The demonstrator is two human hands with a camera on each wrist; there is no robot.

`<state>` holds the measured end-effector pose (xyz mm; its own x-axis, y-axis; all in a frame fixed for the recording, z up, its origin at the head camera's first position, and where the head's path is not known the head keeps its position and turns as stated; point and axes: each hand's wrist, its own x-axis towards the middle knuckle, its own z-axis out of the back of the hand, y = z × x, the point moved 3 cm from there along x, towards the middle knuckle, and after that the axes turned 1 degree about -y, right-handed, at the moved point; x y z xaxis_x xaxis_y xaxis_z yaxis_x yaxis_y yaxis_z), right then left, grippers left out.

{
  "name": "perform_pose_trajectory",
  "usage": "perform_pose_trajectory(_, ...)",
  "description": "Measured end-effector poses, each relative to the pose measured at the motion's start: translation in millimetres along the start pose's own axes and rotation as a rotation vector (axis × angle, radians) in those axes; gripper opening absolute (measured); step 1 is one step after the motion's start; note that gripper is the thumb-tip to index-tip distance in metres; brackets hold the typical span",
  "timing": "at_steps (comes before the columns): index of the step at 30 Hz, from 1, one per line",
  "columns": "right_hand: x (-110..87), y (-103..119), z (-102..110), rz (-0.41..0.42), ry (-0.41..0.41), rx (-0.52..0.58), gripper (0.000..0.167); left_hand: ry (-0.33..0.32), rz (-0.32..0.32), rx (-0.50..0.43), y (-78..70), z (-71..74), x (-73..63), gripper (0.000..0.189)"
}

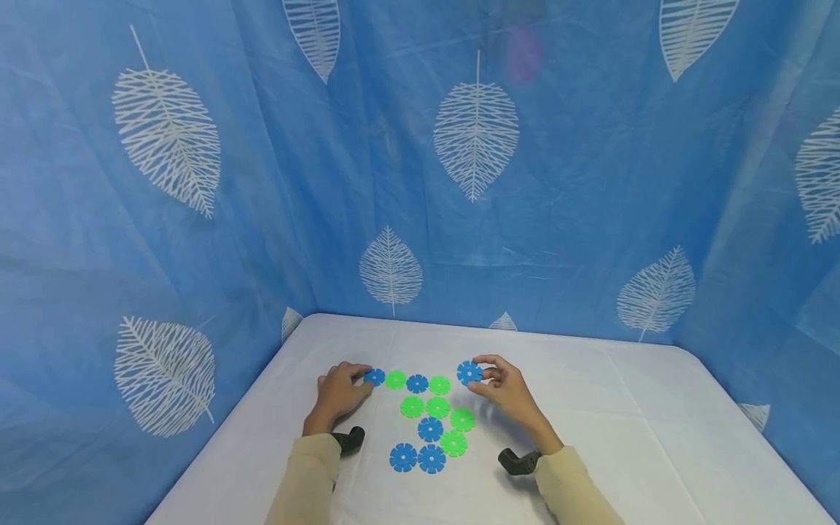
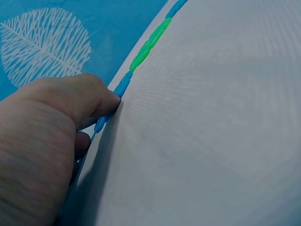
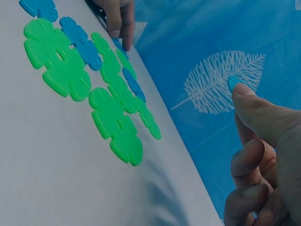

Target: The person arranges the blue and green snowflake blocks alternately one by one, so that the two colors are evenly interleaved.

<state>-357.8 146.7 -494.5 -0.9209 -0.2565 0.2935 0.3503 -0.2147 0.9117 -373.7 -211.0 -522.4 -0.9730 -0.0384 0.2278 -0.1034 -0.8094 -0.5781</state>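
At the left end of a row of flat notched discs, my left hand point(image 1: 340, 394) pinches a blue notched disc point(image 1: 372, 377) between thumb and fingers; it lies on the table. My right hand point(image 1: 510, 391) holds another blue notched disc point(image 1: 466, 368) by its edge, raised above the cloth. In the right wrist view only a sliver of that held disc point(image 3: 232, 83) shows past the thumb. To the right of the left hand, the row goes on with a green disc point(image 1: 396, 375), a blue disc point(image 1: 416, 378) and a second green disc point(image 1: 440, 380).
Below the row lie more green discs point(image 1: 412, 402) and blue discs point(image 1: 403, 452), several touching each other. A white cloth point(image 1: 630, 437) covers the table. Blue curtains point(image 1: 558, 182) with white leaf prints hang behind and at both sides. A black wrist mount point(image 1: 520, 461) is on each arm.
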Motion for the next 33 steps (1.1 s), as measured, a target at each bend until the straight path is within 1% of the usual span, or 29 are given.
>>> perform_pose_trajectory(5,6.9,-6,-6,-0.062,-0.044,-0.022,0.05,-0.01,0.003,0.01,-0.2,-0.2,-0.1,0.037)
perform_pose_trajectory(12,10.9,-11,-14,-0.089,-0.087,-0.092,0.047,-0.007,0.014,0.01,-1.1,-1.0,0.8,0.037)
perform_pose_trajectory(18,10.0,-21,-19,-0.146,-0.114,-0.144,0.044,0.005,0.02,0.011,-0.4,-2.0,0.8,0.037)
perform_pose_trajectory(21,10.3,-24,-21,-0.145,-0.12,-0.18,0.043,0.005,0.023,0.011,-0.3,-1.6,0.8,0.037)
perform_pose_trajectory(28,8.9,-25,-26,-0.136,-0.124,-0.358,0.04,0.0,0.017,0.014,0.6,-2.4,0.8,0.037)
perform_pose_trajectory(33,7.2,-26,-28,-0.114,-0.123,-0.417,0.039,-0.001,0.015,0.008,1.0,-1.6,1.1,0.037)
